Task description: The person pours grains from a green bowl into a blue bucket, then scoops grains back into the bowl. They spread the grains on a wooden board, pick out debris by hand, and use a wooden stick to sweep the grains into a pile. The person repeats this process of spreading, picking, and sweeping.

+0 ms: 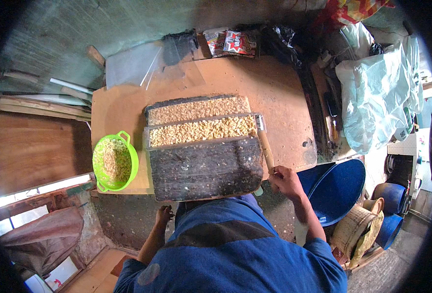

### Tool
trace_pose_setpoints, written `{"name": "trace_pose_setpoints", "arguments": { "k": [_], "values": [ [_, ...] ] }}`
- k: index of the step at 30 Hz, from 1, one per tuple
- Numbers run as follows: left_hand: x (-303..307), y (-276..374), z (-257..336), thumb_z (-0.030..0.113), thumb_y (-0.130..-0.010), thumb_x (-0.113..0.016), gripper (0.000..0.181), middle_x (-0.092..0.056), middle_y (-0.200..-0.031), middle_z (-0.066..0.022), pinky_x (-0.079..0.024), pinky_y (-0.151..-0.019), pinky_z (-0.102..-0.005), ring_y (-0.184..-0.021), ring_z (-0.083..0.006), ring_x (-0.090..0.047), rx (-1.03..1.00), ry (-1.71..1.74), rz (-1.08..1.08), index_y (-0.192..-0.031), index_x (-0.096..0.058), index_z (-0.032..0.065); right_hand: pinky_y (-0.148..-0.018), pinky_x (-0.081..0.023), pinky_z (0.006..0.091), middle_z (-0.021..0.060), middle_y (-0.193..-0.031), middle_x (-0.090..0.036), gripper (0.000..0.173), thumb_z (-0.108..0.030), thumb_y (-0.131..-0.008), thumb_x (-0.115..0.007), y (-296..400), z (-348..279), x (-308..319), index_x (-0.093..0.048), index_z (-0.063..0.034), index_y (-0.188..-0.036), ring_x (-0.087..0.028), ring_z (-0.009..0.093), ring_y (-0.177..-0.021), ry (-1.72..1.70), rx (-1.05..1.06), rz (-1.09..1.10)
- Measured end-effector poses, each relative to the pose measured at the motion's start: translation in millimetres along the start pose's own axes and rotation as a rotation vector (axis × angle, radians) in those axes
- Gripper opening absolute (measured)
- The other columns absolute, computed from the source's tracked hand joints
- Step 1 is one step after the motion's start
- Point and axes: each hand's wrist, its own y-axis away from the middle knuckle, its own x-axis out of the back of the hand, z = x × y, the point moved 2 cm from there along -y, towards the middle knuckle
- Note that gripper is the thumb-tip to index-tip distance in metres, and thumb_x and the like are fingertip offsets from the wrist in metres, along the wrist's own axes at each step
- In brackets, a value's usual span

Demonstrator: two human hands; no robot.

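Note:
My right hand [284,182] grips the lower end of a light wooden handle [266,148]. The handle's top meets the right end of a narrow rectangular frame [203,144], which lies on a dark, worn board [206,168]. Pale split beans or grains [203,130] fill the frame. Just beyond it, a second long strip of the same pale pieces [199,108] lies on the board, apparently under clear film. My left hand [164,215] hangs low beside my thigh, below the board's near edge; its fingers are partly hidden, and nothing is plainly seen in them.
At the left of the wooden table [285,110] stands a green plastic colander [133,164] holding more pale pieces. Clear plastic sheets [133,66] and printed packets [234,42] lie along the back. To the right are a large blue tub [338,194] and a white plastic bag [373,88].

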Motion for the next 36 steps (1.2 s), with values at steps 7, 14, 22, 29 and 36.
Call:
{"name": "trace_pose_setpoints", "arguments": {
  "k": [7, 14, 22, 29, 36],
  "values": [
    [1, -1, 5, 0.037, -0.095, -0.061, 0.041, -0.068, -0.088, -0.0134, -0.054, -0.056, -0.0361, -0.068, -0.0226, -0.069, 0.026, 0.042, -0.001, -0.113, -0.060, 0.0003, -0.055, -0.047, 0.0295, 0.0042, -0.072, -0.064, 0.019, -0.008, -0.087, -0.066, -6, -14, -1, -0.065, 0.0042, -0.102, -0.060, 0.011, -0.064, -0.021, -0.046, -0.041],
    [0, 4, 0, 0.037, -0.095, -0.060, 0.039, -0.068, -0.086, -0.0126, -0.055, -0.054, -0.0354, -0.066, -0.0221, -0.069, -0.012, 0.108, 0.027, -0.108, -0.062, 0.0001, -0.052, -0.047, 0.0304, 0.0066, -0.074, -0.066, 0.019, -0.008, -0.088, -0.066, -28, -19, 1, -0.066, 0.0044, -0.103, -0.060, 0.013, -0.060, -0.137, 0.018, -0.016],
    [-3, 23, 3, 0.033, -0.095, -0.059, 0.040, -0.067, -0.092, -0.0156, -0.056, -0.056, -0.0360, -0.072, -0.0243, -0.070, 0.041, 0.050, 0.032, -0.114, -0.060, -0.0021, -0.059, -0.049, 0.0306, 0.0064, -0.075, -0.066, 0.022, -0.010, -0.087, -0.066, -49, -10, 6, -0.067, 0.0043, -0.104, -0.061, 0.013, -0.066, -0.160, 0.050, -0.004],
    [-15, 44, -3, 0.035, -0.094, -0.062, 0.044, -0.068, -0.089, -0.0148, -0.054, -0.059, -0.0352, -0.072, -0.0228, -0.070, 0.007, 0.104, 0.082, -0.114, -0.060, -0.0033, -0.058, -0.049, 0.0302, 0.0051, -0.071, -0.066, 0.024, -0.014, -0.089, -0.067, -23, 3, 9, -0.067, 0.0046, -0.103, -0.061, 0.012, -0.064, -0.132, 0.059, -0.058],
    [-31, 55, -6, 0.036, -0.096, -0.061, 0.041, -0.065, -0.098, -0.0152, -0.055, -0.063, -0.0377, -0.080, -0.0261, -0.069, -0.021, 0.148, 0.096, -0.115, -0.059, -0.0006, -0.062, -0.052, 0.0355, 0.0132, -0.075, -0.069, 0.019, -0.014, -0.087, -0.069, -17, 4, 17, -0.069, -0.0008, -0.101, -0.068, 0.021, -0.068, 0.132, 0.116, -0.130]
  ]
}}
